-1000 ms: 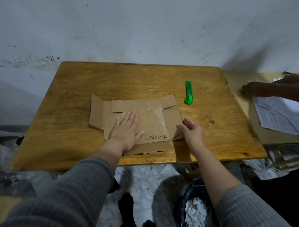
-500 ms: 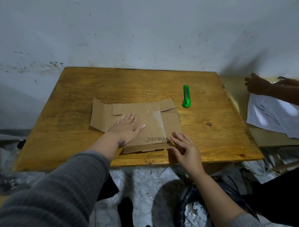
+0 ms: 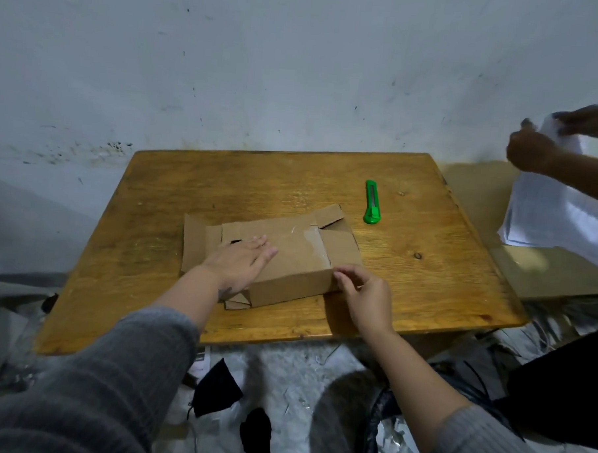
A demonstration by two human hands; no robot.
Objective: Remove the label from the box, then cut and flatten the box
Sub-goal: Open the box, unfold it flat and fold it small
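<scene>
A brown cardboard box point(image 3: 299, 257), cut open, lies on the wooden table point(image 3: 151, 288) near its front edge. Its near panel is folded up, so a brown face stands toward me. My left hand point(image 3: 237, 264) rests flat on the cardboard's left part, fingers together. My right hand point(image 3: 363, 290) pinches the near right corner of the folded panel. A green utility knife point(image 3: 372, 202) lies on the table behind the box to the right, apart from both hands.
Another person's hands point(image 3: 534, 151) hold white papers point(image 3: 558, 217) over a second table at the right. Paper scraps and a dark bag point(image 3: 385, 418) lie on the floor below the table's front edge. A pale wall stands behind.
The near flap with the handwriting has been folded up and over by my right hand. My left hand slid left across the cardboard. The other person lifted the papers.
</scene>
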